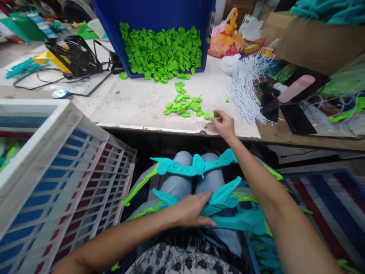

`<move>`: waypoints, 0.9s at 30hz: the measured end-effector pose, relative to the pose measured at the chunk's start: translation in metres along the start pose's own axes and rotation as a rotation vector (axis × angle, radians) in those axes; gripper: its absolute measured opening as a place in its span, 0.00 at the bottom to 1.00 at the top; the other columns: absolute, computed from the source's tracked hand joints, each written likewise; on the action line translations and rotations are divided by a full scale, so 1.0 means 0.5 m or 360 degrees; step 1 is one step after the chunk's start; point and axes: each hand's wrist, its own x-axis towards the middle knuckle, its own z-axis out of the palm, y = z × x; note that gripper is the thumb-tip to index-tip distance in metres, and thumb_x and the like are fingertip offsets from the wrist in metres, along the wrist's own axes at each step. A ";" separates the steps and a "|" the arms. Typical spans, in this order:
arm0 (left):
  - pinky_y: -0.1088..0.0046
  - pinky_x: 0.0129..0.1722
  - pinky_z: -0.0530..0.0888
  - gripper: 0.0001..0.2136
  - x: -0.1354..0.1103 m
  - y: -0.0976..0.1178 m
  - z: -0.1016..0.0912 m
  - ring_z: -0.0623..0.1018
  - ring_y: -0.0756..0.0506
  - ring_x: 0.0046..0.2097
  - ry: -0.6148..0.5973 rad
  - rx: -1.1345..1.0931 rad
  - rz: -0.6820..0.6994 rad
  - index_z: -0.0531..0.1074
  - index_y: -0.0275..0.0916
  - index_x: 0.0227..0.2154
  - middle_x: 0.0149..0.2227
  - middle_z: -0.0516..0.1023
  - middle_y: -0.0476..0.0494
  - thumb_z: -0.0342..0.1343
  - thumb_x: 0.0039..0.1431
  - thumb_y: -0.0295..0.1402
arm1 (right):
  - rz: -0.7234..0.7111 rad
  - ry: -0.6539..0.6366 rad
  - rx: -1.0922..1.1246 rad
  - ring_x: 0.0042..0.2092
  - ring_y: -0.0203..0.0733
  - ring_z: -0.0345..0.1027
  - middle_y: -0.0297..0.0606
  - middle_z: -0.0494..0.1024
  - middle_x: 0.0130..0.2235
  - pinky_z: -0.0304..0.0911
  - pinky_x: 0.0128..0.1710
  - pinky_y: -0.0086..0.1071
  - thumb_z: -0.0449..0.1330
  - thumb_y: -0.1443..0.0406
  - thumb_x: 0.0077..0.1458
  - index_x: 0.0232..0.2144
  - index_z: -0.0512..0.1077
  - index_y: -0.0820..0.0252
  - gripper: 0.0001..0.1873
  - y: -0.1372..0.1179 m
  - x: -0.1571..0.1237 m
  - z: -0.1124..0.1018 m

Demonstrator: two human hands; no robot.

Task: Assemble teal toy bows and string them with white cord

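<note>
Nearest to me, my left hand (194, 210) is lying curled over a teal plastic piece (225, 198) in my lap, fingers closed down on it and pressing it against the pile of similar teal parts there. Just beyond, another teal piece (196, 165) is lying across my knees, long and winged, touching neither hand. To my left, a white slatted crate (65, 167) is standing close beside my leg. Farther out, my right hand (225, 125) is reaching over the near edge of the worn table (137, 106), fingertips drawn together and pinching one small green piece (213, 114) at the right end of a loose scatter of green pieces (184, 104). Right of that hand, a bundle of thin white strands (245, 89) is fanning out across the table. At the far side, a tipped blue bin (154, 11) is spilling a heap of the same green bits — and a small black fan (75, 57) is sitting far left.
</note>
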 end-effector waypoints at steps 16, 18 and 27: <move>0.59 0.37 0.73 0.30 0.022 0.105 0.121 0.74 0.34 0.43 -0.0346 0.0378 0.0114 0.61 0.36 0.56 0.42 0.73 0.33 0.56 0.54 0.46 | -0.0175 -0.0231 -0.0661 0.47 0.53 0.63 0.47 0.76 0.42 0.57 0.48 0.46 0.54 0.64 0.54 0.42 0.72 0.63 0.14 0.010 -0.067 -0.071; 0.59 0.43 0.72 0.31 0.014 0.097 0.119 0.72 0.35 0.46 -0.0159 0.0321 0.0269 0.62 0.35 0.55 0.45 0.71 0.31 0.59 0.52 0.47 | -0.0130 -0.0304 -0.0703 0.47 0.54 0.63 0.48 0.76 0.42 0.57 0.48 0.47 0.56 0.64 0.53 0.39 0.73 0.62 0.12 0.023 -0.046 -0.064; 0.65 0.51 0.67 0.14 0.098 -0.107 -0.135 0.72 0.42 0.50 0.0903 -0.0847 -0.0767 0.70 0.33 0.46 0.47 0.74 0.35 0.50 0.60 0.32 | -0.0488 -0.0311 -0.0114 0.46 0.48 0.67 0.41 0.78 0.43 0.60 0.48 0.43 0.59 0.60 0.54 0.39 0.74 0.57 0.11 -0.056 -0.158 -0.055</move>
